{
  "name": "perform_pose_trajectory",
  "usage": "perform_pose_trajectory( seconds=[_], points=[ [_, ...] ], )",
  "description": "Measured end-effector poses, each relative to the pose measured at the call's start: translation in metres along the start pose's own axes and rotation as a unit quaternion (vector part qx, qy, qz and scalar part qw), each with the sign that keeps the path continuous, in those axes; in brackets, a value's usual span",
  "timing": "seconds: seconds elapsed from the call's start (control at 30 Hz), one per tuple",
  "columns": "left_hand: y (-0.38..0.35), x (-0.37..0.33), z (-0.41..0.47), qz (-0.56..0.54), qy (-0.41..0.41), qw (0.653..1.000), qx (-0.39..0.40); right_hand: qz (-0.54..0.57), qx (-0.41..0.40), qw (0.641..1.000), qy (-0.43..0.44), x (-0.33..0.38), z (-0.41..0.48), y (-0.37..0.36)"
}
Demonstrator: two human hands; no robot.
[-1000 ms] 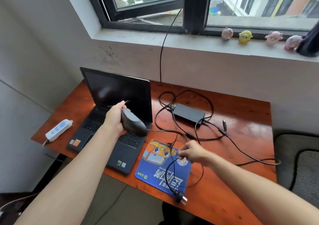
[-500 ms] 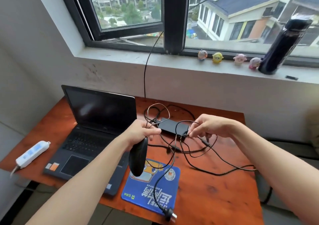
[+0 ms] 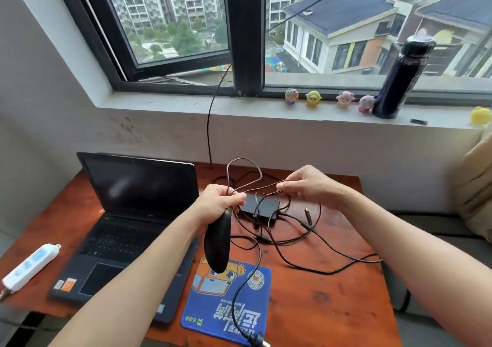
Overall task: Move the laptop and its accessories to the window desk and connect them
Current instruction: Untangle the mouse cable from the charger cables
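An open black laptop stands on the left of the red-brown window desk, screen dark. My left hand grips a black mouse, which hangs nose down above the blue mouse pad. My right hand pinches the thin mouse cable, stretched in loops between both hands. Under the hands lies the black power adapter amid its tangled black cords. A plug end lies at the pad's near edge.
A white power strip lies at the desk's left edge. On the windowsill stand several small toy figures and a dark bottle. A black cable runs from the window down behind the desk. A cushion is at right.
Both hands rose from the desk; the mouse was lifted off the laptop keyboard and now dangles. My right hand left the cord on the pad and took the mouse cable. The view tilted up.
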State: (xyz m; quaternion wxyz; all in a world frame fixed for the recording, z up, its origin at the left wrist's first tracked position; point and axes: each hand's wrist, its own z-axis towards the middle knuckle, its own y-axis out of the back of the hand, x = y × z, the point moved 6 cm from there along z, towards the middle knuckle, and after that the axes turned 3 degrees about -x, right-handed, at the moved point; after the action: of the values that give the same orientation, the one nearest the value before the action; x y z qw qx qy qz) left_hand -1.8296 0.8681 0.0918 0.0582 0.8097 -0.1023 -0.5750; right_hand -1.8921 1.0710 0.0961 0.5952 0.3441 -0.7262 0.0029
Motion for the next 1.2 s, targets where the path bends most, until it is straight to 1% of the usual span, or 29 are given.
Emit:
perform_pose_trajectory(
  seconds=[0.03, 0.13, 0.2, 0.23, 0.33, 0.4, 0.43, 0.5, 0.57, 0.63, 0.77, 0.8, 0.83, 0.9, 0.93, 0.97, 1.0, 1.03, 1.07, 1.1, 1.13, 1.17, 1.2],
  points=[
    [0.005, 0.002, -0.001, 0.000, 0.004, 1.000, -0.004, 0.028, -0.010, 1.000, 0.007, -0.001, -0.001, 0.003],
    [0.015, 0.009, -0.002, -0.009, 0.006, 1.000, -0.002, 0.105, 0.020, 0.994, 0.015, 0.001, -0.004, 0.006],
    [0.023, 0.013, -0.003, -0.033, 0.014, 0.999, -0.010, 0.113, 0.034, 0.993, 0.008, -0.001, -0.004, 0.012],
    [0.029, 0.015, -0.003, -0.056, 0.017, 0.998, -0.024, 0.114, 0.027, 0.993, 0.000, -0.003, -0.003, 0.018],
    [0.051, 0.027, -0.004, -0.153, 0.037, 0.984, -0.084, 0.111, -0.051, 0.992, -0.024, -0.014, -0.002, 0.045],
    [0.063, 0.036, -0.004, -0.169, 0.053, 0.977, -0.117, 0.161, -0.106, 0.981, -0.027, -0.020, -0.002, 0.060],
    [0.067, 0.040, -0.004, -0.160, 0.057, 0.977, -0.127, 0.213, -0.131, 0.968, -0.028, -0.022, -0.001, 0.066],
    [0.069, 0.044, -0.005, -0.131, 0.052, 0.981, -0.131, 0.325, -0.170, 0.930, -0.038, -0.027, 0.001, 0.072],
    [0.062, 0.042, -0.005, -0.108, 0.035, 0.987, -0.115, 0.395, -0.188, 0.897, -0.056, -0.030, 0.002, 0.072],
    [0.053, 0.037, -0.005, -0.085, 0.014, 0.992, -0.090, 0.427, -0.193, 0.880, -0.076, -0.031, 0.004, 0.068],
    [0.033, 0.025, -0.004, -0.028, -0.022, 0.999, -0.035, 0.438, -0.195, 0.872, -0.096, -0.030, 0.006, 0.066],
    [0.030, 0.024, -0.004, -0.034, -0.022, 0.999, -0.028, 0.459, -0.207, 0.859, -0.094, -0.031, 0.006, 0.069],
    [0.030, 0.024, -0.003, -0.049, -0.017, 0.998, -0.030, 0.486, -0.229, 0.838, -0.093, -0.032, 0.007, 0.072],
    [0.033, 0.026, -0.002, -0.105, 0.004, 0.993, -0.058, 0.533, -0.276, 0.794, -0.099, -0.040, 0.006, 0.080],
    [0.036, 0.028, -0.002, -0.136, 0.015, 0.988, -0.074, 0.542, -0.286, 0.783, -0.105, -0.046, 0.005, 0.082],
    [0.039, 0.030, -0.002, -0.162, 0.023, 0.982, -0.090, 0.537, -0.281, 0.787, -0.112, -0.050, 0.004, 0.083],
    [0.043, 0.031, -0.001, -0.182, 0.027, 0.977, -0.105, 0.510, -0.265, 0.810, -0.117, -0.055, 0.002, 0.083],
    [0.047, 0.033, -0.001, -0.196, 0.028, 0.973, -0.119, 0.445, -0.245, 0.852, -0.124, -0.060, 0.000, 0.083],
    [0.052, 0.034, -0.001, -0.210, 0.028, 0.969, -0.130, 0.338, -0.225, 0.904, -0.132, -0.067, -0.002, 0.082],
    [0.055, 0.034, -0.002, -0.221, 0.026, 0.965, -0.137, 0.199, -0.199, 0.949, -0.141, -0.074, -0.006, 0.080],
    [0.058, 0.034, -0.002, -0.227, 0.021, 0.964, -0.137, 0.061, -0.163, 0.973, -0.149, -0.081, -0.009, 0.073],
    [0.059, 0.032, -0.002, -0.227, 0.015, 0.965, -0.133, -0.049, -0.116, 0.979, -0.159, -0.088, -0.012, 0.063],
    [0.058, 0.029, -0.003, -0.222, 0.008, 0.967, -0.123, -0.124, -0.067, 0.975, -0.169, -0.093, -0.014, 0.051]
  ],
)
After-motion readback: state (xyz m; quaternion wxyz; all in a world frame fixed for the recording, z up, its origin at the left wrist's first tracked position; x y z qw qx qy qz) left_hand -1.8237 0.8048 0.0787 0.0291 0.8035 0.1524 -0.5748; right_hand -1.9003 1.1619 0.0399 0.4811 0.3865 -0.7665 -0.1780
